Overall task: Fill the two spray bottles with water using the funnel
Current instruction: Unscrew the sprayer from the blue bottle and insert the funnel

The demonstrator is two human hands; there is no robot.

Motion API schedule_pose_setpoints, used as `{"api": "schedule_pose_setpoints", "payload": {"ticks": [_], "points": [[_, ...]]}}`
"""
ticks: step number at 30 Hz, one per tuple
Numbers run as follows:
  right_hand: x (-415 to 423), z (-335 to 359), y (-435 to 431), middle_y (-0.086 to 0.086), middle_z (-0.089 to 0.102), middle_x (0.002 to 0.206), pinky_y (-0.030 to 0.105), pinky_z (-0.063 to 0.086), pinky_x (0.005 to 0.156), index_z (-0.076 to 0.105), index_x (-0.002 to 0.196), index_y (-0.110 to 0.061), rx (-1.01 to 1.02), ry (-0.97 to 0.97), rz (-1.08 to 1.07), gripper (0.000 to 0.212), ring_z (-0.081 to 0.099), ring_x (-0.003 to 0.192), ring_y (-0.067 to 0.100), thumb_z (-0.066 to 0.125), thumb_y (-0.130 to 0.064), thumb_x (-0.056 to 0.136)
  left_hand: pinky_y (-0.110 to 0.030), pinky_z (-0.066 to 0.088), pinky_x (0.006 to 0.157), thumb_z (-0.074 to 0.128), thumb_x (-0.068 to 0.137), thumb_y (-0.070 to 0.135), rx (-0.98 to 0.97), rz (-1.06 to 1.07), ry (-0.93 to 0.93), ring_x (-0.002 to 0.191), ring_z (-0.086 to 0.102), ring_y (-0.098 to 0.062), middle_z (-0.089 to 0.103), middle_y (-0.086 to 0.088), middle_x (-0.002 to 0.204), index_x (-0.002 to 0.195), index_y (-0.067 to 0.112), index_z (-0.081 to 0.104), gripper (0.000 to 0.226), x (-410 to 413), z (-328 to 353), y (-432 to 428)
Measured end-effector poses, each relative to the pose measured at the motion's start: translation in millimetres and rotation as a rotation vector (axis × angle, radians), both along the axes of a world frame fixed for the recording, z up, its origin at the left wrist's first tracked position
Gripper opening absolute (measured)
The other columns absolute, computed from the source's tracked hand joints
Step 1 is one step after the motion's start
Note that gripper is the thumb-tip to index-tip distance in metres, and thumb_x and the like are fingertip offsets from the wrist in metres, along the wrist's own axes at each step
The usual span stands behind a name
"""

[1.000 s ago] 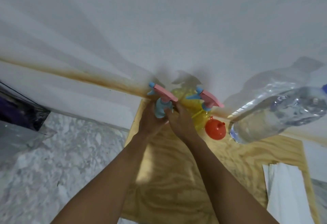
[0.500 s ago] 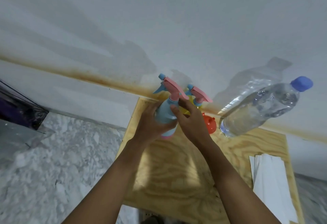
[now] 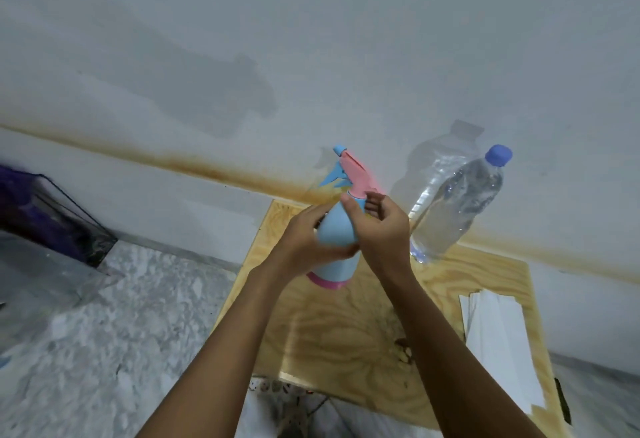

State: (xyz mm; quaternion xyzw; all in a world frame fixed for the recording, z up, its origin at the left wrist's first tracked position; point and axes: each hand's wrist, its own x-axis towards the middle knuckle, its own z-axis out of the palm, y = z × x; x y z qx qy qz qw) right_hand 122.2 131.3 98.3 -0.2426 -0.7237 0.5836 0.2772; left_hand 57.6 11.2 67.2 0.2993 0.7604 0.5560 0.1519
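Step in hand: opening the first bottle, by the look of it, with the head to come off before any filling.
Blue spray bottle (image 3: 337,233): held up clear of the plywood board (image 3: 346,326), leaning slightly, pink base lowest, pink trigger head (image 3: 360,178) on top and pointing toward the wall (image 3: 311,39).
Left hand (image 3: 304,243): wrapped round the belly of the bottle, clamped on it.
Right hand (image 3: 381,229): fingers and thumb curled round the collar just under the trigger head, pinching it.
Progress: early; nothing filled as far as can be judged, and both caps on.
Next move: probably a twist of the collar against the left hand's hold, then lifting the head straight out and setting it aside; calls for a firm counter-grip and a steady bottle.
Funnel and second spray bottle: not to be made out, likely hidden behind the hands; only a yellowish smear beside the trigger, too vague to name.
Water bottle (image 3: 453,205): standing at the back right of the board, just beside the right hand, mostly full, blue cap (image 3: 498,154) on.
In the way: that bottle, close to the right wrist, easy to knock during the twist.
White paper sheets (image 3: 498,344): lying along the board's right edge, well apart from the hands.
Marble surface (image 3: 121,316): under and left of the board, with a dark glass box (image 3: 59,219) at far left.
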Motion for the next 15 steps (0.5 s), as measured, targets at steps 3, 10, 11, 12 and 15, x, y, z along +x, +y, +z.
{"api": "schedule_pose_setpoints", "payload": {"ticks": [3,10,11,12,15], "points": [[7.3,8.2,-0.9,-0.003,0.075,0.086,0.046,0.059,0.082,0.07,0.088,-0.025,-0.039,0.004,0.024,0.025,0.073,0.085,0.017,0.079,-0.045,0.076,-0.011,0.045,0.066,0.088,0.069,0.027,-0.012,-0.03,-0.016,0.085,0.061,0.005,0.069,0.015,0.101,0.115,0.029,0.067,0.051,6.0,15.4,-6.2],[28.1,33.4,-2.4,-0.001,0.075,0.084,0.038,0.06,0.075,0.073,0.093,-0.014,-0.01,0.023,0.124,0.029,0.072,0.081,0.011,0.077,-0.04,0.082,-0.033,0.057,0.078,0.086,0.07,0.035,-0.038,-0.126,-0.081,0.093,0.066,-0.01,0.074,0.011,0.102,0.108,0.035,0.071,0.041,14.9,42.9,-17.2],[30.3,37.5,-2.9,0.001,0.074,0.081,0.036,0.059,0.07,0.073,0.091,-0.011,0.007,0.04,0.154,0.028,0.07,0.077,0.01,0.075,-0.038,0.084,-0.039,0.059,0.083,0.086,0.071,0.034,-0.036,-0.144,-0.095,0.097,0.067,-0.015,0.074,0.01,0.103,0.108,0.034,0.071,0.04,15.2,46.2,-18.8],[31.8,41.8,-3.0,0.004,0.072,0.077,0.034,0.055,0.065,0.072,0.088,-0.008,0.025,0.052,0.189,0.029,0.066,0.071,0.008,0.073,-0.036,0.086,-0.043,0.058,0.088,0.085,0.071,0.033,-0.024,-0.168,-0.111,0.101,0.067,-0.018,0.074,0.007,0.105,0.108,0.033,0.072,0.039,15.4,48.8,-20.9],[36.6,55.3,-1.9,-0.003,0.067,0.074,0.02,0.046,0.063,0.071,0.088,-0.008,-0.007,0.037,0.36,0.022,0.059,0.067,0.004,0.065,-0.03,0.093,-0.046,0.055,0.096,0.084,0.07,0.032,0.014,-0.219,-0.15,0.109,0.067,-0.022,0.074,0.004,0.111,0.111,0.027,0.072,0.043,16.8,55.1,-28.6]]}}
